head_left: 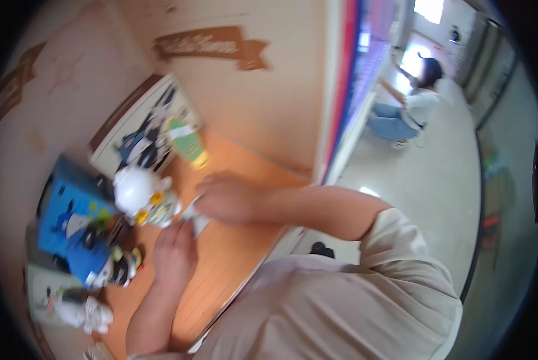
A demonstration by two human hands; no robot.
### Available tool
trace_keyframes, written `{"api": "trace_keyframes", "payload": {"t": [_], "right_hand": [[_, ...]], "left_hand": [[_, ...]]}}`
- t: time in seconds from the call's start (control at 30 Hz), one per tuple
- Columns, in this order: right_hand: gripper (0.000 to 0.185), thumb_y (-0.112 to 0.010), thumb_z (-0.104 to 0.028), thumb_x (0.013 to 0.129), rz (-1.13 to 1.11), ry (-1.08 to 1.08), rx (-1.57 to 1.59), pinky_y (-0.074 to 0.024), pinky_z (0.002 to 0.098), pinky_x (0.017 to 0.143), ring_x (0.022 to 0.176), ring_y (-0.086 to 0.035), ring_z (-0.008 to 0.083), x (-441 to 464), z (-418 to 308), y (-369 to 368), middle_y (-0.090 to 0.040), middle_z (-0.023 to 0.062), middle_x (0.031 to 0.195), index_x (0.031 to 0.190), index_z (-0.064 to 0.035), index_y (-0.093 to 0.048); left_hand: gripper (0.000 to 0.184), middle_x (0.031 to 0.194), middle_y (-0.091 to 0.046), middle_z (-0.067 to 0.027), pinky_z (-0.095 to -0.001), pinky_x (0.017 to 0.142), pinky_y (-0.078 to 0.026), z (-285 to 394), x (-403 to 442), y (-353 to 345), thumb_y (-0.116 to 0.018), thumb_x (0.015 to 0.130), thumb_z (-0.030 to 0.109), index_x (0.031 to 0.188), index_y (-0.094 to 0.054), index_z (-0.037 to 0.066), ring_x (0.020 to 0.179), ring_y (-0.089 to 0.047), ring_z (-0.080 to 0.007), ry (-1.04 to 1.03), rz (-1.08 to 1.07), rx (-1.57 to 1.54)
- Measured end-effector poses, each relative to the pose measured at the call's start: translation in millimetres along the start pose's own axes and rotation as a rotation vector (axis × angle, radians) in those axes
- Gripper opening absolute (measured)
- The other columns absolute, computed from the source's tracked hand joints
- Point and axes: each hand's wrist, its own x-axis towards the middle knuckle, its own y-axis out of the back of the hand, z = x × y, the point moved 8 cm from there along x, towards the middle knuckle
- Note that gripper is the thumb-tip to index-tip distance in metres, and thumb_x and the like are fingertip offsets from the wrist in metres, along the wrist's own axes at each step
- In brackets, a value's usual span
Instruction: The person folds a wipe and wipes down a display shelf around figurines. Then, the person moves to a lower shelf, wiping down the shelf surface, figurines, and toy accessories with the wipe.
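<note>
A small white piece (198,219), cloth or paper, lies between my two hands on the orange wood-look shelf (221,276). My right hand (224,198) reaches in from the right, its fingers closed on the upper part of this piece. My left hand (176,249) comes from below, fingers bent together at the piece's lower left edge; its fingertips are partly hidden. Just left of both hands stands a white figurine (143,195) with yellow glasses. A green skateboard-shaped item (186,143) leans behind it, against a framed picture (146,129).
Further left are a blue box (71,192), a blue-clothed figurine (89,255) and a white figurine (86,309). A side wall (269,90) with a brown ribbon print bounds the shelf. Outside, a person (416,105) squats on the pale floor (425,180).
</note>
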Motion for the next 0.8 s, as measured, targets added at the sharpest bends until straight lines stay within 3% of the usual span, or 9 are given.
{"api": "trace_keyframes", "payload": {"t": [0.17, 0.27, 0.4, 0.57, 0.8], "right_hand": [[0.006, -0.068, -0.018, 0.093, -0.022, -0.038, 0.109, -0.0491, 0.0435, 0.089, 0.097, -0.062, 0.0298, 6, 3, 1, -0.064, 0.0066, 0.098, 0.093, -0.0126, -0.071], [0.006, -0.067, -0.017, 0.095, -0.067, -0.065, 0.057, -0.0466, 0.0437, 0.091, 0.097, -0.059, 0.0286, -2, 0, 8, -0.064, 0.0059, 0.102, 0.093, -0.0129, -0.07], [0.004, -0.067, -0.013, 0.089, -0.118, -0.015, 0.029, -0.0487, 0.0451, 0.088, 0.096, -0.06, 0.0305, -33, -23, 27, -0.063, 0.0104, 0.101, 0.09, -0.0116, -0.071], [0.005, -0.067, -0.011, 0.088, -0.165, -0.061, 0.116, -0.0486, 0.0422, 0.089, 0.094, -0.06, 0.0285, -84, -54, 70, -0.062, 0.0092, 0.099, 0.089, -0.0101, -0.071], [0.005, -0.066, -0.011, 0.089, -0.071, -0.175, 0.081, -0.0492, 0.0403, 0.089, 0.094, -0.059, 0.0286, -88, -21, 66, -0.062, 0.0093, 0.1, 0.089, -0.01, -0.071]], "left_hand": [[0.029, 0.114, -0.071, -0.0149, -0.0434, 0.089, -0.057, -15, 9, -2, -0.072, 0.088, 0.003, 0.117, -0.072, 0.002, 0.097, -0.068, -0.0369, 0.103, 0.023, -0.062], [0.026, 0.112, -0.068, -0.014, -0.0416, 0.088, -0.056, -9, 6, 2, -0.072, 0.089, 0.005, 0.114, -0.073, 0.002, 0.097, -0.066, -0.0352, 0.033, 0.06, -0.136], [0.025, 0.111, -0.069, -0.0127, -0.0394, 0.081, -0.055, 18, 1, 6, -0.074, 0.09, 0.009, 0.114, -0.073, 0.003, 0.093, -0.064, -0.0331, -0.037, -0.137, -0.274], [0.025, 0.107, -0.065, -0.0104, -0.039, 0.077, -0.053, 77, -7, 20, -0.075, 0.087, 0.008, 0.111, -0.072, 0.004, 0.087, -0.061, -0.0305, -0.248, -0.206, -0.337], [0.023, 0.107, -0.066, -0.0119, -0.0384, 0.076, -0.054, 73, 25, -2, -0.077, 0.086, 0.005, 0.108, -0.07, 0.004, 0.084, -0.061, -0.0311, -0.208, -0.091, -0.262]]}}
